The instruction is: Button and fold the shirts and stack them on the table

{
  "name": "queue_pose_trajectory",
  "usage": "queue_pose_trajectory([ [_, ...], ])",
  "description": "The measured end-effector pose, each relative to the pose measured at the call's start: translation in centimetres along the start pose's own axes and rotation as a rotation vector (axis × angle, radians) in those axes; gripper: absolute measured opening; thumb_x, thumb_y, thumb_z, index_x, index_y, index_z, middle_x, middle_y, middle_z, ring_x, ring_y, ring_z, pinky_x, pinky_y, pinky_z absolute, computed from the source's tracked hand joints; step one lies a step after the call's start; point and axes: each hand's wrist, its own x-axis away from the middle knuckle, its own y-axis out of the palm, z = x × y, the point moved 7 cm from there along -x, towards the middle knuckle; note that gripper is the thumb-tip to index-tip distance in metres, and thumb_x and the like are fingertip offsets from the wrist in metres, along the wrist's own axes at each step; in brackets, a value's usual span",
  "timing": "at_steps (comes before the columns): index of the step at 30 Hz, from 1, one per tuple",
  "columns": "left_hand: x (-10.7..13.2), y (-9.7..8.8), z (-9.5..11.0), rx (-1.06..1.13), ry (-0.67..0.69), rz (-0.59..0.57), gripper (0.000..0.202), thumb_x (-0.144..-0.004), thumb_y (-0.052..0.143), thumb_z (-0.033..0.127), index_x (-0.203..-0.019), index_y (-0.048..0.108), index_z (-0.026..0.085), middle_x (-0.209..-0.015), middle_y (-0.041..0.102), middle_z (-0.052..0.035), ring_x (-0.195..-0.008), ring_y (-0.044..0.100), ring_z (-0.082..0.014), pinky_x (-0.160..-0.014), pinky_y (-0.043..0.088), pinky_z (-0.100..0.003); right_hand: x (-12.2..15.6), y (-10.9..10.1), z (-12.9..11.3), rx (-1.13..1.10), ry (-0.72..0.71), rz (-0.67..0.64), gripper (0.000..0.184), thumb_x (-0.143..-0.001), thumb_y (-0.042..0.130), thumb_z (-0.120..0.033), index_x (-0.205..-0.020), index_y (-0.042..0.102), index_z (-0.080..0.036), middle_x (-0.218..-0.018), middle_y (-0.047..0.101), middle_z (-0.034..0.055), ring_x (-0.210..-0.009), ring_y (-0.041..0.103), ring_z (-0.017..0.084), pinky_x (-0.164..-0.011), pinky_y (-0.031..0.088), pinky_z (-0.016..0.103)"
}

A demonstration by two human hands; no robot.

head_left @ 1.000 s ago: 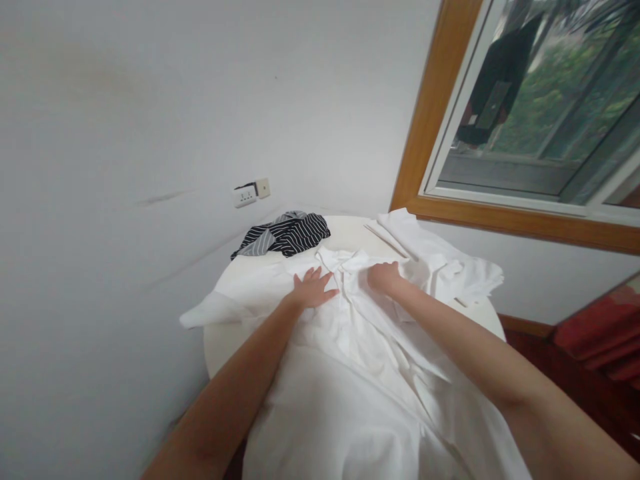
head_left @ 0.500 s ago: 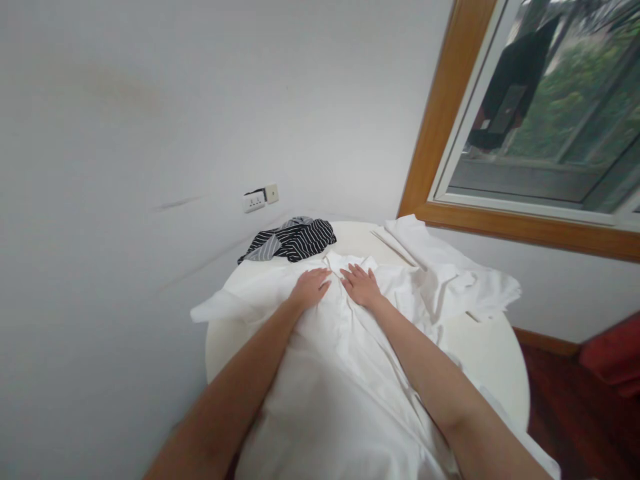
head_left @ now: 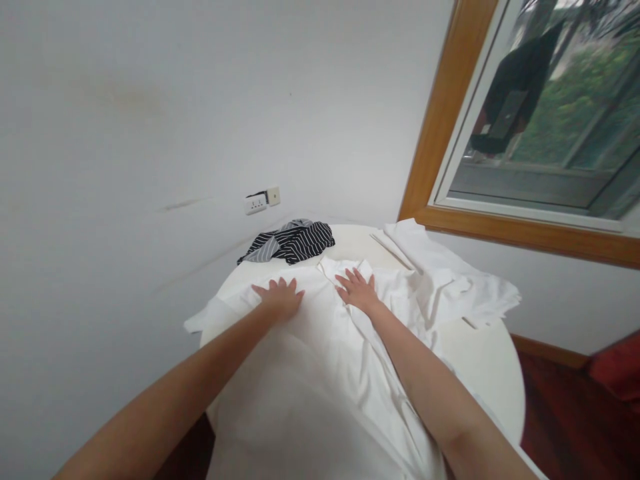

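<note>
A white shirt (head_left: 330,373) lies spread over a round white table (head_left: 485,360). My left hand (head_left: 281,298) rests flat on the shirt's left shoulder area, fingers spread and open. My right hand (head_left: 357,290) lies flat near the collar in the middle, fingers stretched out. Neither hand grips the cloth. Another white garment (head_left: 450,280) lies crumpled at the table's right back.
A black-and-white striped garment (head_left: 293,241) lies bunched at the table's far edge by the wall. A wall socket (head_left: 260,200) sits above it. A wood-framed window (head_left: 530,227) is on the right. Dark red floor (head_left: 580,420) shows at the lower right.
My left hand slid leftward across the shirt, away from the right hand. One second ago my right hand was closed on a fold; it now lies flat near the collar.
</note>
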Motion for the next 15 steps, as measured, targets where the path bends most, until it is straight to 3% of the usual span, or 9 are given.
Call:
queue_pose_trajectory([
  [2, -0.4, -2.5, 2.2, -0.105, 0.066, 0.045, 0.039, -0.086, 0.042, 0.028, -0.119, 0.062, 0.019, -0.125, 0.058, -0.0177, -0.121, 0.045, -0.0400, -0.098, 0.015, -0.075, 0.2, 0.0, 0.0, -0.019, -0.003, 0.011, 0.054, -0.095, 0.024, -0.056, -0.145, 0.029, -0.039, -0.157, 0.017, -0.0011, -0.145, 0.007, 0.024, -0.109, 0.007, 0.064],
  [4, -0.9, -5.3, 5.2, -0.083, 0.169, 0.216, 0.038, -0.085, 0.039, 0.017, -0.114, 0.062, 0.012, -0.118, 0.060, -0.0198, -0.111, 0.052, -0.0357, -0.097, 0.028, -0.066, 0.4, -0.2, 0.0, -0.066, -0.019, 0.050, 0.055, -0.093, 0.030, -0.057, -0.145, 0.031, -0.038, -0.156, 0.021, -0.0003, -0.145, 0.010, 0.025, -0.109, 0.007, 0.063],
  [6, -1.4, -6.3, 8.2, -0.016, 0.269, 0.313, 0.038, -0.087, 0.034, 0.014, -0.112, 0.062, 0.010, -0.113, 0.062, -0.0193, -0.106, 0.055, -0.0314, -0.092, 0.039, -0.053, 0.4, -0.8, 0.4, -0.130, -0.033, 0.135, 0.056, -0.092, 0.035, -0.055, -0.144, 0.033, -0.035, -0.154, 0.029, 0.0006, -0.143, 0.017, 0.024, -0.111, 0.012, 0.059],
  [8, -1.9, -5.3, 10.3, 0.037, 0.338, 0.333, 0.038, -0.087, 0.032, 0.013, -0.108, 0.064, 0.010, -0.110, 0.063, -0.0186, -0.107, 0.056, -0.0285, -0.090, 0.042, -0.045, 0.3, -1.9, 1.4, -0.186, -0.018, 0.258, 0.052, -0.093, 0.037, -0.045, -0.142, 0.040, -0.029, -0.148, 0.040, 0.0026, -0.138, 0.029, 0.021, -0.113, 0.020, 0.046],
  [10, -2.5, -3.5, 11.0, 0.086, 0.359, 0.353, 0.039, -0.088, 0.033, 0.014, -0.111, 0.064, 0.010, -0.116, 0.062, -0.0185, -0.115, 0.052, -0.0281, -0.094, 0.040, -0.043, 0.2, -3.0, 3.1, -0.205, 0.038, 0.371, 0.046, -0.092, 0.034, -0.029, -0.135, 0.050, -0.021, -0.138, 0.052, 0.0054, -0.129, 0.042, 0.017, -0.110, 0.027, 0.033],
  [13, -3.4, -0.7, 10.2, 0.146, 0.338, 0.386, 0.044, -0.091, 0.033, 0.024, -0.128, 0.055, 0.016, -0.137, 0.051, -0.0125, -0.130, 0.040, -0.0272, -0.105, 0.033, -0.045, -0.4, -3.4, 5.5, -0.163, 0.125, 0.402, 0.046, -0.088, 0.032, -0.016, -0.124, 0.060, -0.016, -0.126, 0.061, 0.0082, -0.119, 0.050, 0.017, -0.105, 0.032, 0.027],
  [15, -4.2, 0.6, 9.2, 0.173, 0.310, 0.363, 0.046, -0.093, 0.032, 0.033, -0.134, 0.050, 0.023, -0.144, 0.045, -0.0071, -0.134, 0.036, -0.0275, -0.108, 0.029, -0.048, -0.8, -3.0, 6.3, -0.120, 0.155, 0.353, 0.043, -0.090, 0.034, -0.021, -0.123, 0.061, -0.018, -0.128, 0.059, 0.0081, -0.120, 0.050, 0.019, -0.104, 0.033, 0.030],
])
